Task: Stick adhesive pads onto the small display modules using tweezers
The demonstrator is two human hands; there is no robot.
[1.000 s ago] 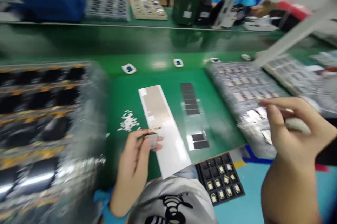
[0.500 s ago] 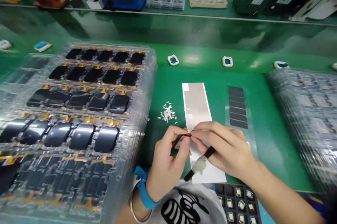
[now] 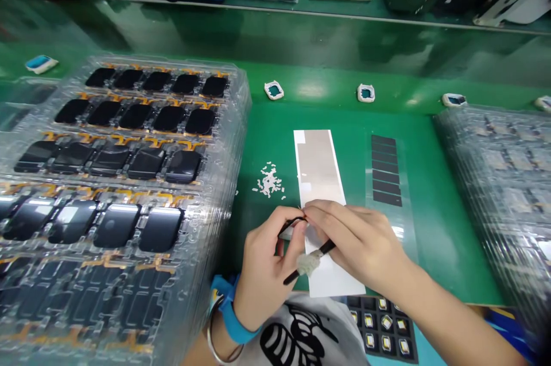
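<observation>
Black stick (image 3: 327,247) w/ cotton wad (image 3: 308,264) in R hand (image 3: 361,242)

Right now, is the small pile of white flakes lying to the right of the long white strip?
No, the white flakes lie to the left of the long white strip, with bare green mat between them.

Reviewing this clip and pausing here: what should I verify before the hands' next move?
1. Left hand pinching the small dark part: ok, though the part's details are hidden.
2. Right hand holding the black-handled swab: ok.
3. Blue wrist strap on the left wrist: ok; grounding cannot tell.
4. White flecks apart from the silver-backed white strip: ok.
5. Black pad sheet untouched by either hand: ok.
</observation>
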